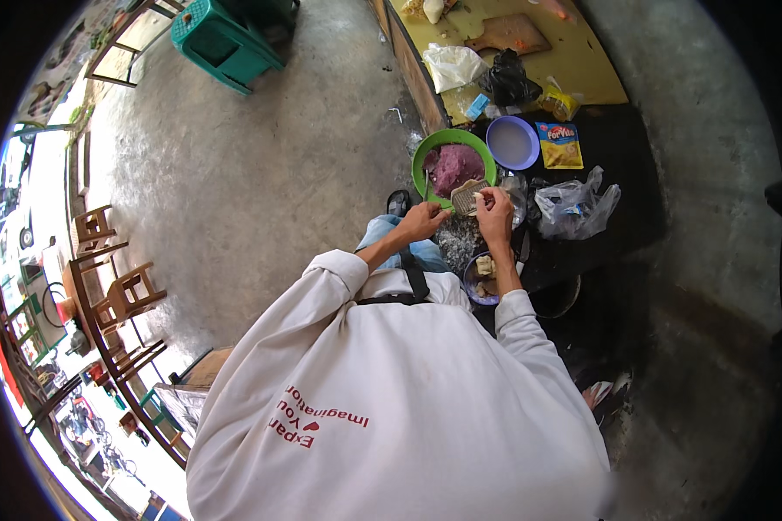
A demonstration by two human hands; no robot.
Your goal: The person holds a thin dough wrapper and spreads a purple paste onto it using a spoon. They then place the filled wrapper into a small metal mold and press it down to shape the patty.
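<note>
Over the near rim of a green bowl lies a flat grater with a textured face. My left hand is closed at its near end, fingers pinched on it. My right hand pinches a small pale piece of food against the grater's face; the fingers partly cover it. Inside the green bowl is a mound of purple mash, with a spoon handle leaning at the left. Beneath my right forearm, a smaller bowl holds pale chunks, partly hidden by the arm.
A purple bowl of cloudy liquid stands beside a yellow packet. Farther right lies a clear plastic bag. On the yellow tabletop are a cutting board, a white bag and a black bag. Green stools stand far left.
</note>
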